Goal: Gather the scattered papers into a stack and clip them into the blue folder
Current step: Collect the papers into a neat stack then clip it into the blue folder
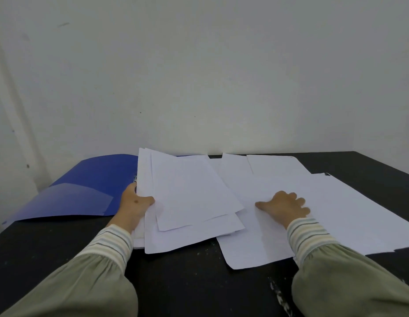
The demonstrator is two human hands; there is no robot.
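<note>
1. Matte black, the desk point(187, 282) is flecked with pale specks and has a scuffed white patch at its near edge; its far edge meets a plain off-white wall point(199, 76)
2. Taking the blue folder point(89, 186) as the landmark: it lies open and flat at the desk's far left, smooth card with rounded corners, and a paler translucent pocket point(73, 199) covers its near part
3. Just right of the folder, overlapping its right side, sits a loose stack of papers point(189, 195), thin white sheets fanned unevenly so their corners and edges stick out at different angles
4. The left hand point(135, 203) is at the stack's edge nearest the folder, thumb curled over the top sheet and pinching the stack; the fingers go beneath and are hidden
5. Farther right of the folder, more scattered papers point(336, 207) spread flat and overlapping toward the desk's right side, one sheet point(251, 248) reaching nearest the front edge
6. The right hand point(283, 207) rests palm down on these sheets, fingers loosely bent, thumb stretched toward the folder; it grips nothing
7. Both sleeves are soft olive cloth, gathered into striped ribbed cuffs point(306, 236)
8. Bare black desk shows on the near side of the folder and papers, between the two forearms, and along the far right edge
</note>
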